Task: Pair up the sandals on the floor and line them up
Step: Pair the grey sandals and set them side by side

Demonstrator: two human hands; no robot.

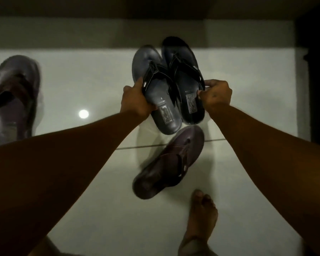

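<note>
Two dark blue-grey sandals with black straps are held side by side above the tiled floor, toes pointing away from me. My left hand [135, 101] grips the left blue-grey sandal [156, 93] at its outer edge. My right hand [216, 95] pinches the strap and outer edge of the right blue-grey sandal [185, 78]. Below them a brown sandal [168, 163] lies slanted on the floor, toe toward the upper right. A second brown sandal [13, 100] rests on the floor at the far left, slightly blurred.
The floor [100, 191] is glossy pale tile with a lamp glare [83, 114]. A wall base [81, 36] runs across the back. A dark door frame or furniture edge [312, 80] stands at the right. My bare foot [201, 218] is planted below the slanted brown sandal.
</note>
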